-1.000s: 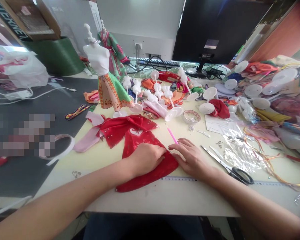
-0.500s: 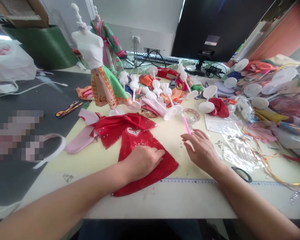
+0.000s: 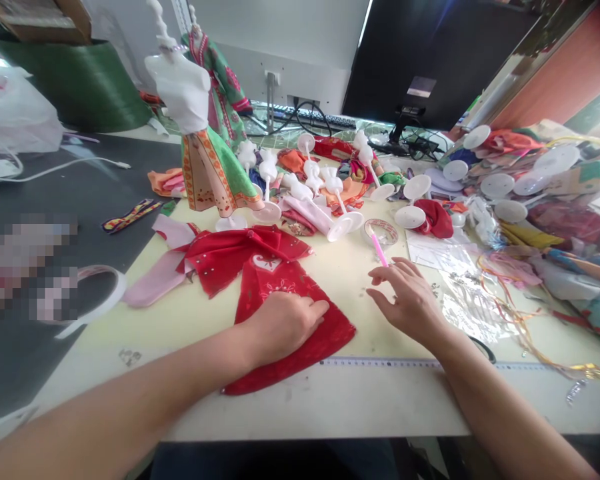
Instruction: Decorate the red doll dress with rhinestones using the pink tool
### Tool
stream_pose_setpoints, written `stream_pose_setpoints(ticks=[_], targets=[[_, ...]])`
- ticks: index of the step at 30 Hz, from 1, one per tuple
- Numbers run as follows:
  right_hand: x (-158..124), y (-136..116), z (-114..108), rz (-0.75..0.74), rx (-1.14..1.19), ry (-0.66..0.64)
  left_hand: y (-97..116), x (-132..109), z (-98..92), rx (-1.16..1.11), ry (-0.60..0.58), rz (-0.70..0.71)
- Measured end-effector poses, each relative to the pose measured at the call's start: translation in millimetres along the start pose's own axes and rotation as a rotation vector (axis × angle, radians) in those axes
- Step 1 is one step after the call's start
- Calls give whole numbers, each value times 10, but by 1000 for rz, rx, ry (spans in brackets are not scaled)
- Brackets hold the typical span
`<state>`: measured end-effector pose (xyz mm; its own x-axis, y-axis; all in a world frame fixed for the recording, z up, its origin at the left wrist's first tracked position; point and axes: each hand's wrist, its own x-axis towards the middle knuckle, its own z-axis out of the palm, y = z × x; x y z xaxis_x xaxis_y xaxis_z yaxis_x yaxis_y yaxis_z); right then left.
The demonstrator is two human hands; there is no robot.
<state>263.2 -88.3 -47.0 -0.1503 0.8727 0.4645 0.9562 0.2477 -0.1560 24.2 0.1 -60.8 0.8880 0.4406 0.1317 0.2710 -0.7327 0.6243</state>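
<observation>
My left hand (image 3: 283,323) lies curled and pressed down on a small red doll dress (image 3: 280,293) spread flat on the cream table (image 3: 340,400). To its right, my right hand (image 3: 410,300) hovers just above the table. Its fingers pinch a thin pink stick (image 3: 379,249) that points up and away toward a small round clear dish (image 3: 381,231). Tiny sparkling bits lie on the table near that hand.
A white mannequin in a green and orange skirt (image 3: 205,153) stands behind the dress. Fallen white doll stands (image 3: 330,200) and fabric scraps crowd the back. Scissors (image 3: 483,347) lie partly under my right wrist. A tape roll (image 3: 97,300) is left, a ruler strip (image 3: 380,362) lies along the front.
My right hand lifted off the red dress's edge and moved right and away, carrying the pink stick toward the clear dish. The left hand stayed pressed on the dress.
</observation>
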Motion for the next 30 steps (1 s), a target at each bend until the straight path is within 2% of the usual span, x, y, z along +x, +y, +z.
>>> stream_pose_setpoints(ticks=[2, 4, 6, 9, 11, 14, 18, 21, 26, 30], targets=[[-2, 21, -7, 9, 8, 10, 18, 5, -17, 116, -48, 19], [-5, 18, -5, -6, 26, -9, 51, 16, -69, 38, -43, 5], [-8, 10, 6, -6, 42, 3, 88, 34, -161, -258, 17, -83], [-5, 4, 3, 45, 67, 109, 113, 68, -326, -938, 117, -394], [9, -15, -33, 82, 94, 161, 99, 85, -408, -1338, 184, -527], [48, -108, -131, 87, 149, 167, 59, 94, -452, -1640, 232, -611], [150, -316, -229, -14, 224, 183, 43, 100, -444, -1731, 228, -554], [275, -448, -215, -107, 268, 198, 54, 99, -472, -1719, 250, -532], [508, -588, -80, -220, 318, 261, 30, 33, -540, -1653, 288, -551], [598, -731, 98, -279, 367, 297, -24, -15, -518, -1698, 271, -479]])
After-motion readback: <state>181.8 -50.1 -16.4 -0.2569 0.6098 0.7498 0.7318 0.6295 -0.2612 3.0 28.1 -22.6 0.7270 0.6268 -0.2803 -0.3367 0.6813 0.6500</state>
